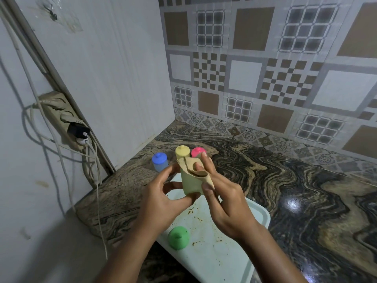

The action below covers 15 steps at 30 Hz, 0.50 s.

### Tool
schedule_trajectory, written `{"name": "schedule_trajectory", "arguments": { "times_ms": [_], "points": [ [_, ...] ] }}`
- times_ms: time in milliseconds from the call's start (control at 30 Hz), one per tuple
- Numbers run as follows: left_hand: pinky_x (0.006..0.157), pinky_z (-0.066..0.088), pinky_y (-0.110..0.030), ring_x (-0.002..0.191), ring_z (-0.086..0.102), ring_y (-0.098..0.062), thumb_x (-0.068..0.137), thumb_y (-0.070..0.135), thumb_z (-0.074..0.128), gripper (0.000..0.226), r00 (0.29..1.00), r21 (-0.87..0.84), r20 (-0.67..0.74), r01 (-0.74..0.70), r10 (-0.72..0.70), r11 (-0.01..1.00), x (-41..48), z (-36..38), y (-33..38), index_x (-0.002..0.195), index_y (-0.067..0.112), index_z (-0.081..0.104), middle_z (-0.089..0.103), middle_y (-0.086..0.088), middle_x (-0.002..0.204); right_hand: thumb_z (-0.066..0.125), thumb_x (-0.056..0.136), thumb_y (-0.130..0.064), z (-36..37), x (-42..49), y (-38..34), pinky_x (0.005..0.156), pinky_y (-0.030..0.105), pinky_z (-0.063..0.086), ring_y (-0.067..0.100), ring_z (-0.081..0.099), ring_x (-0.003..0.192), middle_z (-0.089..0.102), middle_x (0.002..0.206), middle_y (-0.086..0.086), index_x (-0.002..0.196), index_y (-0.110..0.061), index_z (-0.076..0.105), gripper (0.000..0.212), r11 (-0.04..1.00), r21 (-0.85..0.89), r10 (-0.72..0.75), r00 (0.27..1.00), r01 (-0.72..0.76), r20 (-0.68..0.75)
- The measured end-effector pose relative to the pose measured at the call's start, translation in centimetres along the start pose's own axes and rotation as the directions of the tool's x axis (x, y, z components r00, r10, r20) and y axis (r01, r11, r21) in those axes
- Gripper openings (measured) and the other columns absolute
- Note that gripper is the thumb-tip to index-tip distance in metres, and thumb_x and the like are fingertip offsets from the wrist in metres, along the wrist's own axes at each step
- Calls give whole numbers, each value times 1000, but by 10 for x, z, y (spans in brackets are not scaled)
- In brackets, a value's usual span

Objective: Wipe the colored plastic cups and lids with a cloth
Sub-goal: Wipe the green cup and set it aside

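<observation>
Left hand (161, 198) in closed grip around pale green cup (190, 185); right hand (224, 203) in pinch grip on cloth (193, 166).

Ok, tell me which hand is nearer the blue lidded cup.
Left. The left hand reaches just right of the blue lidded cup; the right hand, holding the cloth, is farther right, near the pink cup.

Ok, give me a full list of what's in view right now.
counter: one, dark marbled
tray: one, pale, stained, on the counter
green lid: one, on the tray
blue cup, yellow cup, pink cup: one each, lidded, on the counter behind
pale green cup: one, lidless, held above the tray
cloth: one, tan, over that cup's rim
power strip: one, beige, left wall
left hand: grips the pale green cup
right hand: pinches the cloth
</observation>
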State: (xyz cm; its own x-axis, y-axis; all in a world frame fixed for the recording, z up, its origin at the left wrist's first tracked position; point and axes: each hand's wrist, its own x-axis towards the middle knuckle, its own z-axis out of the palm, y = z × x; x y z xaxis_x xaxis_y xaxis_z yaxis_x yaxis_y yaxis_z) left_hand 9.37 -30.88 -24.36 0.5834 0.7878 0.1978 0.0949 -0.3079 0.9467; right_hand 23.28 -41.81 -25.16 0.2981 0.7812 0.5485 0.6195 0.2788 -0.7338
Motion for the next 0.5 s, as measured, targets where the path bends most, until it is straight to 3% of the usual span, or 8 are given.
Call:
{"name": "schedule_trajectory", "arguments": {
  "times_ms": [167, 233, 400, 467, 500],
  "points": [
    [94, 57, -48, 101, 74, -16, 58, 24, 96, 79, 997, -41, -79, 0, -3, 999, 3, 0, -5, 130, 25, 63, 75, 4, 116, 44, 104, -12, 1, -22, -1, 122, 42, 34, 27, 36, 150, 41, 160, 9, 144, -4, 54, 42, 998, 49, -41, 999, 41, -4],
    [93, 58, -44, 101, 74, -13, 56, 18, 97, 81, 997, -47, -74, 6, -9, 999, 4, 0, -5, 128, 28, 63, 75, 9, 114, 44, 103, -12, -2, -31, -1, 119, 41, 38, 26, 43, 147, 43, 159, 5, 140, -3, 57, 41, 996, 64, -54, 999, 54, -7],
    [88, 59, -35, 96, 74, -13, 51, 37, 87, 80, 995, -43, -99, -9, 5, 999, 7, -3, -4, 126, 33, 60, 75, 4, 113, 49, 104, -11, -13, -54, 8, 105, 26, 49, 15, 63, 127, 55, 150, -9, 137, -7, 62, 36, 999, 49, 11, 1000, -12, 21],
    [92, 59, -43, 100, 73, -13, 55, 37, 88, 75, 994, -41, -105, -28, 24, 999, 7, -6, -1, 124, 33, 60, 69, 9, 122, 46, 105, -17, -14, -62, 11, 91, 25, 53, 10, 67, 110, 66, 138, -2, 134, -17, 67, 35, 985, 137, 103, 994, -105, 23],
    [94, 58, -48, 104, 72, -13, 57, 35, 89, 74, 994, -48, -102, -35, 30, 998, 7, -7, 1, 123, 35, 58, 66, 9, 127, 44, 106, -19, -13, -65, 11, 85, 27, 54, 11, 66, 99, 72, 126, 11, 131, -20, 70, 36, 955, 245, 171, 985, -167, 5]
  ]
}}
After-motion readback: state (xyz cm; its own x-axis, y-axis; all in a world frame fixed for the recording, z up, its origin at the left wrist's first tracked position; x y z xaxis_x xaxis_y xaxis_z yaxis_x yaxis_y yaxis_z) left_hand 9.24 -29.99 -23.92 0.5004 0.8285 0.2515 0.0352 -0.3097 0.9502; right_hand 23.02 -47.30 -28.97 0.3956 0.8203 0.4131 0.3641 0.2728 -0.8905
